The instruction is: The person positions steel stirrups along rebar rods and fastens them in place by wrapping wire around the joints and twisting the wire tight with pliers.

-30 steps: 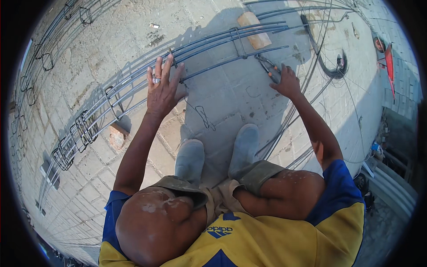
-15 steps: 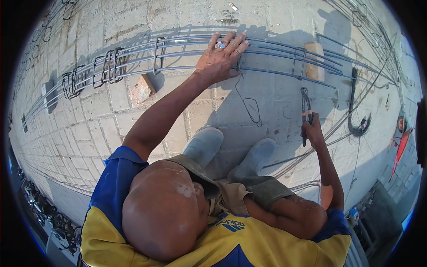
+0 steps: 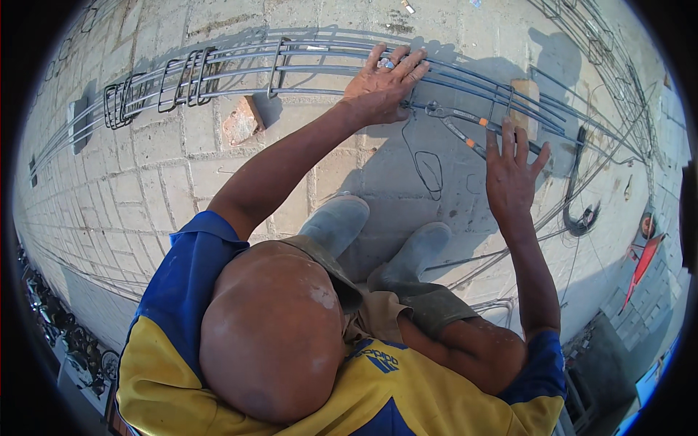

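My left hand [image 3: 383, 86] is resting over the long grey steel-rod cage [image 3: 277, 69], whether clamped I cannot tell; my right hand [image 3: 510, 174], fingers apart, is touching black-and-orange metal pincers [image 3: 467, 116] at the cage's near edge.

Pale, blocky paving [image 3: 134, 232] spreads over the ground. A broken, reddish brick [image 3: 243, 123] sits left of centre, a grey block [image 3: 78, 131] lies farther left, and a tan block [image 3: 529, 102] is to the far right. A small white scrap [image 3: 408, 6] lies at the far side. Motorcycles [image 3: 73, 356] crowd the near left; a narrow red object [image 3: 641, 269] is at the right.
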`<state>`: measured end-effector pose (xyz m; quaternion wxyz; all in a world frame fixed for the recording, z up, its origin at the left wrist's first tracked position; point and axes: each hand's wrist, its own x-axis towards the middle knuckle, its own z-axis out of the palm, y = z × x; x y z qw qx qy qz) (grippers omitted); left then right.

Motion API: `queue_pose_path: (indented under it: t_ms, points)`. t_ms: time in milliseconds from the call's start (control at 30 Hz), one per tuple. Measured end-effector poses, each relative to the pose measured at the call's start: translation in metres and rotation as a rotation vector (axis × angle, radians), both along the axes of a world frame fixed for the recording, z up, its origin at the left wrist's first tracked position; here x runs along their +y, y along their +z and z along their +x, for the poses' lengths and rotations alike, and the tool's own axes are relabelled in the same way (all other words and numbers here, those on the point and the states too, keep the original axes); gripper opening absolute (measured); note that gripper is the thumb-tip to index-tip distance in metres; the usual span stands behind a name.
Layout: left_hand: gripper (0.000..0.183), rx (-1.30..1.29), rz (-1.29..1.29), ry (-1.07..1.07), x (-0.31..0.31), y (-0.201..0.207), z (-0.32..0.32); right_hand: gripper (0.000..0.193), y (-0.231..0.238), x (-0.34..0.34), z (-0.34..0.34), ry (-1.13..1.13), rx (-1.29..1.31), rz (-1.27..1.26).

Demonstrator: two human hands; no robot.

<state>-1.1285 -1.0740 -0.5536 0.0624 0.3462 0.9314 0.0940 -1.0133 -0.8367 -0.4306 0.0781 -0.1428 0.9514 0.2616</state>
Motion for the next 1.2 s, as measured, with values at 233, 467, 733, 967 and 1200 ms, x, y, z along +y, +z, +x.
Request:
queue_pose_path:
  t_ms: [233, 467, 733, 967, 1200]
  points:
    - [0.095, 0.019, 0.015, 0.002, -0.002, -0.002, 0.0, 0.044, -0.003, -0.018, 0.006, 0.009, -0.038, -0.035]
    - [0.097, 0.019, 0.036, 0.007, -0.002, -0.003, 0.0, 0.046, -0.005, -0.021, 0.011, 0.019, -0.027, -0.048]
    - [0.099, -0.019, 0.064, 0.009, -0.002, 0.001, -0.001, 0.038, -0.016, -0.016, 0.013, 0.078, 0.099, 0.001]
    - [0.101, 0.009, 0.048, 0.011, -0.002, 0.002, 0.0, 0.037, -0.017, -0.014, 0.012, 0.159, 0.183, -0.018]
    - [0.102, 0.034, 0.064, 0.018, 0.0, -0.002, 0.0, 0.035, -0.002, -0.011, 0.007, 0.241, 0.104, -0.147]
